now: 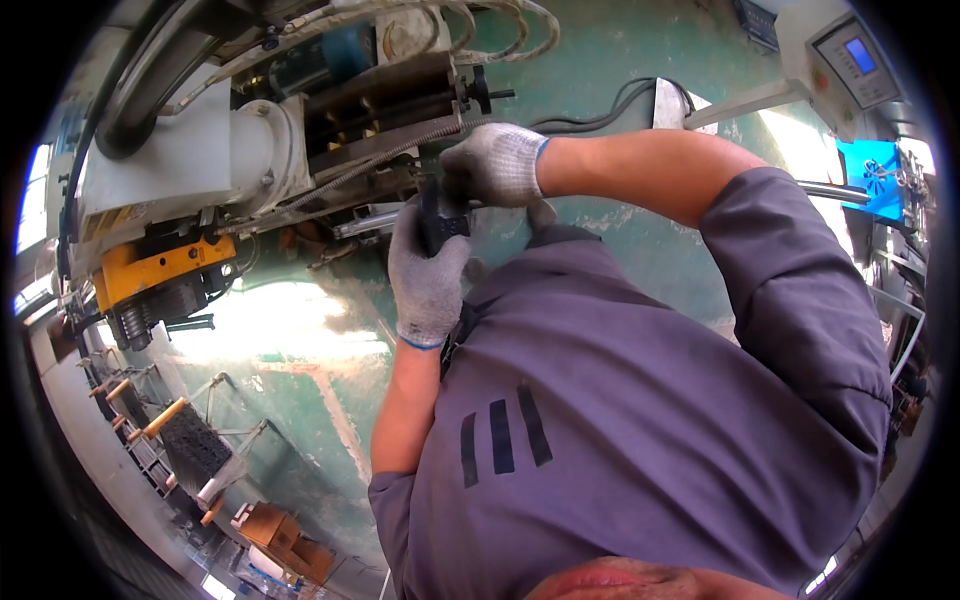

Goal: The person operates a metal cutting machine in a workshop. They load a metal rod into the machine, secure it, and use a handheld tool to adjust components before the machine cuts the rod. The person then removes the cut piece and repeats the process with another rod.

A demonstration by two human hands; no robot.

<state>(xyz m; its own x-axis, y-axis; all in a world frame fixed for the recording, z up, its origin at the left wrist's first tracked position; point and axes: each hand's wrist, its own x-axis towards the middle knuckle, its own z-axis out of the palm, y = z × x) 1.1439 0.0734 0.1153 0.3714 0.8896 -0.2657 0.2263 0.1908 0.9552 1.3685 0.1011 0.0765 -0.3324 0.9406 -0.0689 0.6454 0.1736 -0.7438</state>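
A person in a grey-purple short-sleeved shirt, seen from above through a fisheye lens, works with both hands close to their chest, beside a large machine. Both hands wear grey knitted work gloves. The left hand (pixel 428 272) is wrapped around a small dark object (pixel 440 218), perhaps a tool handle or control grip, held upright just above the shirt collar. The right hand (pixel 494 163) is curled closed over the top of the same object, its fingers bent, touching the left hand; what the fingers pinch is hidden. Just beyond the hands stands the machine (pixel 250 150), with a white cylindrical housing, a dark grooved block, a flexible metal hose (pixel 370 165) and a yellow part lower left. The floor (pixel 300 400) below is green and worn, with bright light patches. A control panel (pixel 850 60) with a blue screen sits at upper right. The work appears to be at the stage of adjusting or fitting the held piece; the next move would seem to call for a steady left grip while the right hand turns or presses.
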